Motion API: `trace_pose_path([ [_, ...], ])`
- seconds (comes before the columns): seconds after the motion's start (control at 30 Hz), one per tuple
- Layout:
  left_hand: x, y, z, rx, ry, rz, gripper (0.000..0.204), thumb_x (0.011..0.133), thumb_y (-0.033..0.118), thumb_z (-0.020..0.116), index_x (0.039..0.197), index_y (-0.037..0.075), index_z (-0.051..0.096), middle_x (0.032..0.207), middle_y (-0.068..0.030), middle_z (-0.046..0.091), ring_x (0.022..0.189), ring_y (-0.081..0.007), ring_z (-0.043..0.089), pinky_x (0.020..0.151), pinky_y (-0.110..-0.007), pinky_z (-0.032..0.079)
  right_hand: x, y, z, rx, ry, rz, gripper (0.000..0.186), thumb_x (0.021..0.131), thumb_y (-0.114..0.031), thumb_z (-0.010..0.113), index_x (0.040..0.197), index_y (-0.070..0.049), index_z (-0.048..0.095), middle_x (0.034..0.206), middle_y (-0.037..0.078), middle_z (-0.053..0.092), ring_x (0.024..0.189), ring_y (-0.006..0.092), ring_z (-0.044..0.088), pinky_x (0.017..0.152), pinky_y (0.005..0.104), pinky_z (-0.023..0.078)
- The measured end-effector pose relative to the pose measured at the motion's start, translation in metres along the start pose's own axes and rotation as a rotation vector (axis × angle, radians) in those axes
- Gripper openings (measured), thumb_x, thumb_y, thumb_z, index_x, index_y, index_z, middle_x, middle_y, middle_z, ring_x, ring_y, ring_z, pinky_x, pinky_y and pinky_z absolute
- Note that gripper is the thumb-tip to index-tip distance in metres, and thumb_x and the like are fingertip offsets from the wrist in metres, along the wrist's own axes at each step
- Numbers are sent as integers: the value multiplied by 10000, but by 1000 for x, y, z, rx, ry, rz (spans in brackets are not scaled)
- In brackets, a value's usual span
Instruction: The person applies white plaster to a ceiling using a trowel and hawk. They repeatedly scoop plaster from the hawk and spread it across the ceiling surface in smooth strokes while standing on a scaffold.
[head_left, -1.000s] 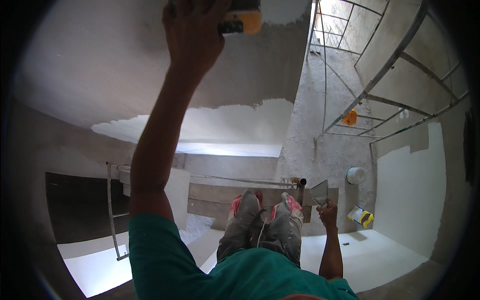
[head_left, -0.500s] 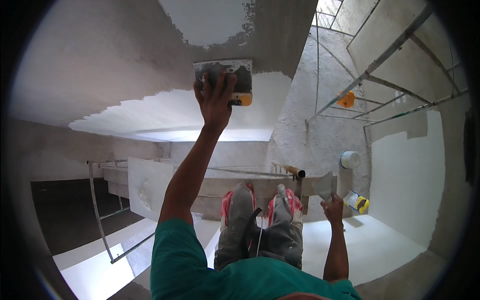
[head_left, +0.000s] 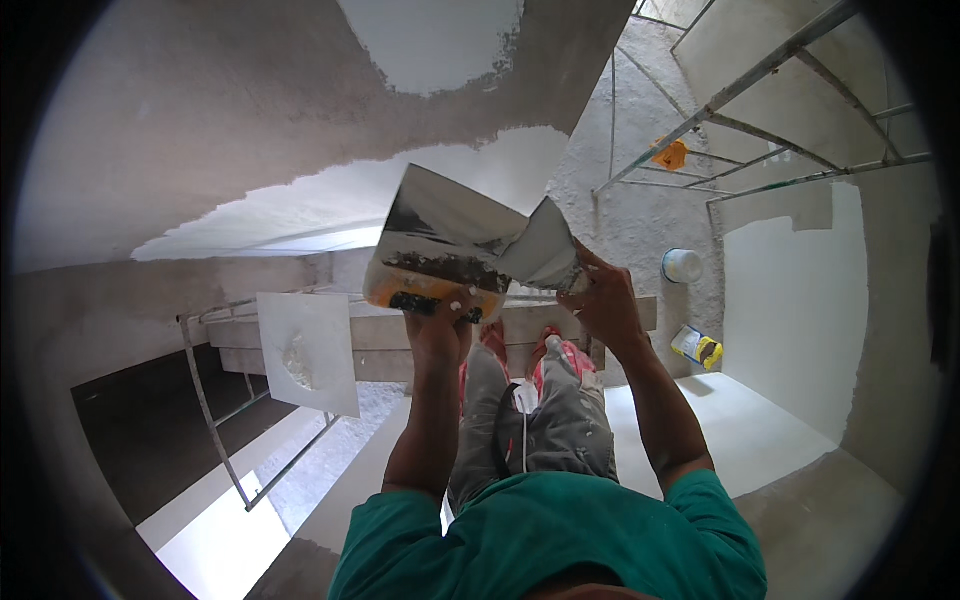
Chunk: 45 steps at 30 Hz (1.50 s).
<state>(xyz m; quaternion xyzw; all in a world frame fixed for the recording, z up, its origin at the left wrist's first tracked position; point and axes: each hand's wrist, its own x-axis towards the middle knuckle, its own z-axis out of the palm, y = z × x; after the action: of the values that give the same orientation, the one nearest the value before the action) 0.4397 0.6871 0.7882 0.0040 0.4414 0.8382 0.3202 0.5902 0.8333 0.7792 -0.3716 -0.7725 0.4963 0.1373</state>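
Observation:
My left hand (head_left: 440, 330) is closed round the yellow-and-black handle side of a wide plastering blade (head_left: 450, 215). Its metal face is turned up, with grey and white smears along it. In my right hand (head_left: 608, 305) is a smaller putty knife (head_left: 543, 245), its blade lying against the right part of the wide blade. Both tools are in front of my chest, above my feet. Beyond them the grey wall (head_left: 250, 110) carries a ragged band of white plaster (head_left: 480, 175) and a white patch (head_left: 430, 45) higher up.
I stand on scaffold planks (head_left: 380, 362). A white board (head_left: 305, 350) with a lump of plaster lies on them at left. Lower down are a white bucket (head_left: 683, 266), a yellow-and-blue bag (head_left: 697, 347) and an orange item (head_left: 670, 153). Metal scaffold bars (head_left: 760, 75) rise at right.
My left hand has brought the wide blade away from the wall, back toward me, and turned its metal face up. My right hand has raised the putty knife to meet it.

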Motion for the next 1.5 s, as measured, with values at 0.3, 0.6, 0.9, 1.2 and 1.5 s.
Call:
trace_pose_path([
  [0.3, 19, 62, 23, 1128, -806, 745, 510, 722, 41, 726, 1217, 55, 603, 1199, -160, 621, 1146, -325, 583, 931, -371, 504, 13, -64, -26, -306, -44, 60, 700, 666, -93, 676, 1338, -213, 519, 814, 183, 672, 787, 329, 674, 734, 398, 531],
  [0.6, 31, 105, -29, 1254, -73, 26, 463, 780, -32, 612, 1236, 24, 550, 1029, -157, 638, 922, -242, 650, 822, -356, 531, 25, -122, -12, -91, 124, -182, 744, 706, -76, 717, 1387, -56, 420, 942, 199, 670, 831, 307, 680, 738, 356, 527],
  [0.9, -47, 100, 27, -430, -48, -405, 479, 774, 75, 512, 1238, -31, 451, 1109, -178, 584, 1023, -327, 608, 891, -466, 511, 23, -118, 31, 64, 162, -560, 723, 787, -38, 678, 1431, -50, 351, 1008, 146, 623, 923, 279, 603, 818, 376, 496],
  [1.2, -41, 113, 42, -288, -169, -292, 486, 735, 18, 527, 1213, -34, 452, 1060, -152, 582, 976, -299, 608, 872, -437, 511, 23, -77, -8, -414, 160, -627, 727, 736, -13, 653, 1413, -71, 395, 939, 138, 615, 882, 314, 577, 808, 401, 470],
  [1.5, 4, 205, 100, 290, -282, 370, 269, 780, -11, 619, 1045, 1, 571, 925, -67, 623, 861, -152, 605, 740, -307, 504, -110, 134, 43, -382, 178, 223, 415, 706, -245, 754, 1026, -16, 619, 876, 230, 663, 878, 417, 638, 761, 492, 513],
])
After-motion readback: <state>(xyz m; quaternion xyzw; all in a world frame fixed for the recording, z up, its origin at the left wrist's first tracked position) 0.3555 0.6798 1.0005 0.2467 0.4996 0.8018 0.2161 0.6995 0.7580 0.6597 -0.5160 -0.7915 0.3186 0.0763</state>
